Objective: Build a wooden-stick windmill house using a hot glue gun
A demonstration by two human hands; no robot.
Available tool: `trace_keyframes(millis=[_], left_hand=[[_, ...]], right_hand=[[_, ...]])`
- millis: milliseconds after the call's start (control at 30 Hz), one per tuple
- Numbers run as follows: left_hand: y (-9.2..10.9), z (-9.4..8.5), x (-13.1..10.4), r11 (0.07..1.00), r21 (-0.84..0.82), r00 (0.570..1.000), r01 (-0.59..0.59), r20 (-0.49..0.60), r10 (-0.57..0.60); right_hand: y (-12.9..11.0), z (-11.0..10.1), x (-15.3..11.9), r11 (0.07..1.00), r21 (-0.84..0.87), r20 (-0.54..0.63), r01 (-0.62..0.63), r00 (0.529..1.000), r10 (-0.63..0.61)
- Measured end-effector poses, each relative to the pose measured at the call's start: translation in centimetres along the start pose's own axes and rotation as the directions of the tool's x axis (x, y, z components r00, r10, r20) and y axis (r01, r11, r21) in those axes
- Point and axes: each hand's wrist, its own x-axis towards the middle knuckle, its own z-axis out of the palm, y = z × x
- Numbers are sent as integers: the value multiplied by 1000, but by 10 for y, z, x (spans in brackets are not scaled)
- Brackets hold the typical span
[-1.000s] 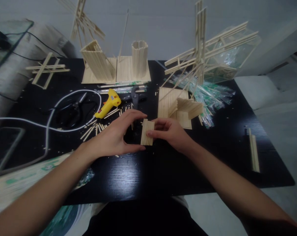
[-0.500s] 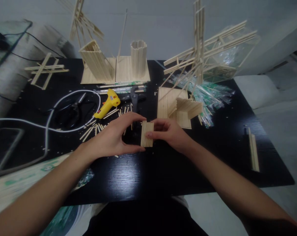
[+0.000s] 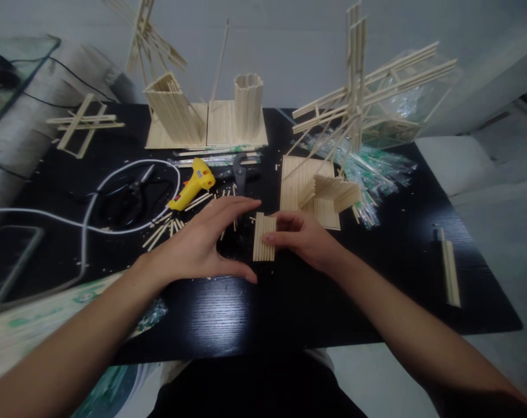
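- the small stick panel [image 3: 264,238] lies just left of the right hand [image 3: 304,238], pinched at its right side, the thumb across its face.
- the left hand [image 3: 206,241] is spread wide, thumb and fingers apart, near the panel's left side and gripping nothing.
- the panel is held over the black table [image 3: 307,313], nearer the person than the yellow glue gun [image 3: 193,184] and the square stick base [image 3: 291,180].
- its long axis and its sticks run away from the person, with a stepped far end pointing toward the wall [image 3: 289,64].
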Motion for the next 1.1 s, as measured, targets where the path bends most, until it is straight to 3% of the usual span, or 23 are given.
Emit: trace_keyframes(millis=[67, 133, 200, 267, 333, 467, 700, 867, 933, 1000, 1067, 1100], left_hand=[[-4, -7, 0, 1000, -8, 998, 13, -59, -13], [-10, -15, 0, 996, -3, 976, 88, -200, -87], [-19, -22, 0, 968, 31, 895, 251, -387, -219], [-31, -29, -1, 898, 92, 810, 431, -478, -340], [-43, -34, -1, 822, 173, 776, 542, -478, -411], [-59, -35, -2, 770, 216, 770, 601, -413, -485], [-69, -27, -8, 795, 263, 822, 546, -352, -448], [-67, -31, -7, 796, 291, 838, 531, -318, -443], [-61, -34, -6, 783, 275, 815, 557, -363, -452], [-55, -34, -4, 765, 189, 748, 615, -447, -491], [-48, -33, -2, 778, 1, 682, 628, -483, -549], [-44, -33, 0, 791, -112, 679, 601, -450, -580]], right_hand=[[1, -2, 1, 1000, -5, -35, 16, 999, -16], [2, -3, 2, 999, -24, -74, 29, 997, -31], [2, -4, 3, 998, -49, -105, 41, 993, -46], [2, -3, 3, 996, -68, -126, 57, 990, -66], [2, -2, 2, 995, -77, -140, 70, 987, -81], [1, 1, 1, 992, -97, -179, 77, 979, -94], [1, 0, 0, 986, -144, -196, 85, 974, -112], [2, 0, 1, 986, -141, -178, 84, 978, -109], [1, 0, 1, 987, -133, -182, 90, 977, -114], [1, 0, 2, 987, -129, -192, 96, 974, -120], [0, -1, 2, 986, -133, -201, 102, 971, -128], [0, -1, 2, 985, -135, -205, 104, 970, -131]])
